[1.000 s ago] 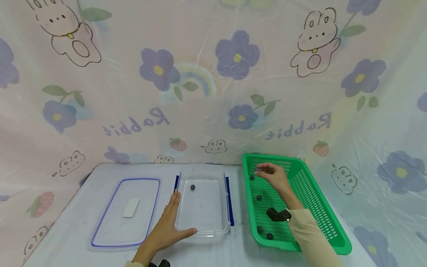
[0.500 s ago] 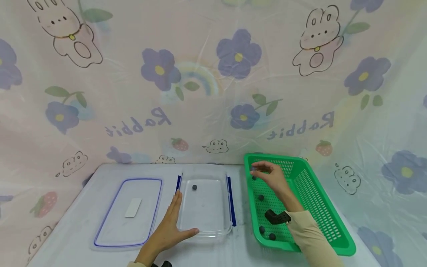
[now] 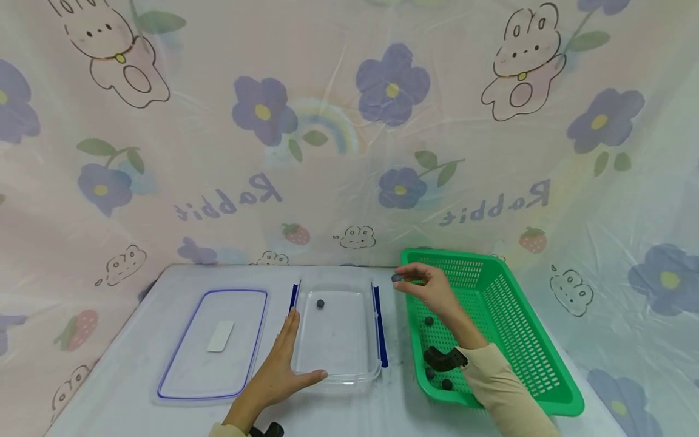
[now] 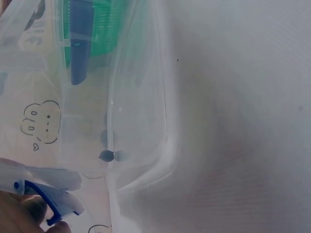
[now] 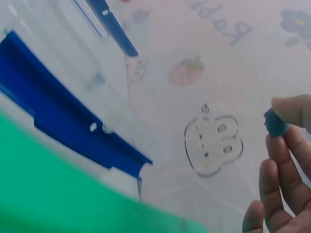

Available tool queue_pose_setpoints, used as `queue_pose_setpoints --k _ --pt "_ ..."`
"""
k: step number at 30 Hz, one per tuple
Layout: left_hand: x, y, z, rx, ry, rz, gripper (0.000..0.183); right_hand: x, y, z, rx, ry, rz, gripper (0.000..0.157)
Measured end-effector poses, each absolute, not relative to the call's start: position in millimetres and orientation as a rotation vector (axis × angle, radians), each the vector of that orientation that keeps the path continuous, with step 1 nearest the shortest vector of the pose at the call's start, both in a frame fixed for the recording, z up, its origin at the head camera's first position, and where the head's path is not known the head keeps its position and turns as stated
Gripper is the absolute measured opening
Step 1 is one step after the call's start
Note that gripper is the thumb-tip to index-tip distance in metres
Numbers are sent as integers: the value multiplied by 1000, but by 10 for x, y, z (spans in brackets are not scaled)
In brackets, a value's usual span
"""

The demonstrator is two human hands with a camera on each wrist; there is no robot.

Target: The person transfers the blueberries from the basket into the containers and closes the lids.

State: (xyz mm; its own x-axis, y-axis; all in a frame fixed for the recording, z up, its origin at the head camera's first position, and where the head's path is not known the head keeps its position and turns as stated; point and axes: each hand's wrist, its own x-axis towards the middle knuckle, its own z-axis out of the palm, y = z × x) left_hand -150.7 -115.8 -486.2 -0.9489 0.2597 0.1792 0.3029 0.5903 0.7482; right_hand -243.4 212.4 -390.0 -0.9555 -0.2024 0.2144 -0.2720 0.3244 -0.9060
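My right hand (image 3: pixel 434 294) pinches a blueberry (image 5: pixel 276 123) between thumb and fingertips, over the left rim of the green basket (image 3: pixel 537 340). The berry's small crown shows in the right wrist view. Several more blueberries lie in the basket, one of them (image 3: pixel 429 321) near its left side. A single blueberry (image 3: pixel 320 304) sits toward the back of the clear plastic container (image 3: pixel 333 346), which has blue side clips. My left hand (image 3: pixel 278 370) lies along the container's left side with its fingers straight and thumb spread by the front edge.
Left of the container lies its clear lid (image 3: pixel 185 364) with a blue seal, a white rectangle (image 3: pixel 221 336) showing on it. A patterned curtain (image 3: pixel 327 182) rises behind the white-covered table (image 3: pixel 131 340).
My right hand has moved left with the blueberry, from inside the basket to over its left rim. The left hand stays by the container.
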Motion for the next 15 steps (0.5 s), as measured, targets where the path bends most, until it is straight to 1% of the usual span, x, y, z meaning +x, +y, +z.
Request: queue_pose_setpoints --k 15 --pt "-1507 -1164 -4844 -464 -2800 -1317 122 -2473 1538 -3793 695 -2511 1743 29"
